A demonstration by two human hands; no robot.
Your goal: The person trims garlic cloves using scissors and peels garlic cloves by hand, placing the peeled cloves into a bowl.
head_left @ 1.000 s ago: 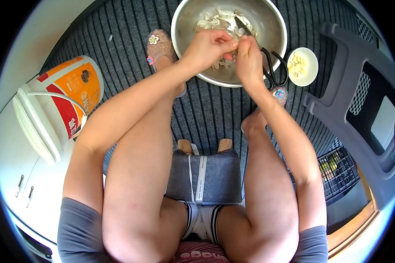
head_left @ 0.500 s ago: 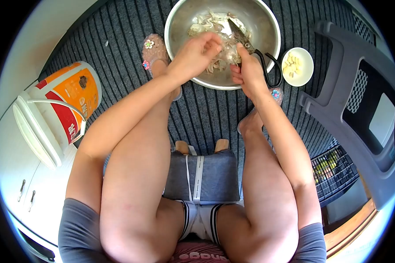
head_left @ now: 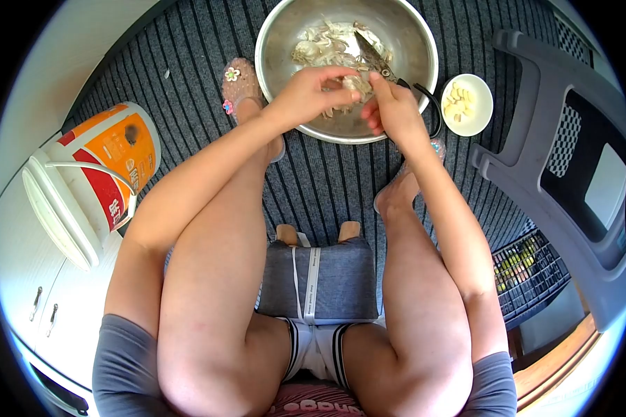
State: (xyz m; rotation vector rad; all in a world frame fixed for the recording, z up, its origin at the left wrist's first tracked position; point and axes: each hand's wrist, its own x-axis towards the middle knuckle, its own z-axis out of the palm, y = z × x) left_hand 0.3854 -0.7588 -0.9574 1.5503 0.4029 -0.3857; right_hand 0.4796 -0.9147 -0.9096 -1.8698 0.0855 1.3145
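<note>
Over the steel bowl [head_left: 275, 76], my left hand [head_left: 311, 96] pinches a garlic bulb [head_left: 356, 86] between thumb and fingers. My right hand [head_left: 400, 115] meets it from the other side, thumb against the garlic and fingers curled below; its exact grip is partly hidden. Papery garlic skins [head_left: 320, 50] lie in the bowl under and beyond my hands. A pair of scissors [head_left: 373, 52] rests in the bowl, blades toward the middle, black handles over the right rim behind my right hand. To the right stands a white bowl [head_left: 485, 115] with peeled garlic cloves [head_left: 459, 101].
A grey plastic stool [head_left: 522, 139] lies tipped on the right, near a black crate [head_left: 532, 278]. On the left are an orange and white bucket [head_left: 108, 163] and a white cabinet [head_left: 21, 257]. A grey cushioned low seat [head_left: 348, 285] shows between my legs on the ribbed mat [head_left: 320, 187].
My left fingers have come down and closed on the garlic, which sat nearer my right hand before. The view has shifted slightly. Scissors and cloves stay where they were.
</note>
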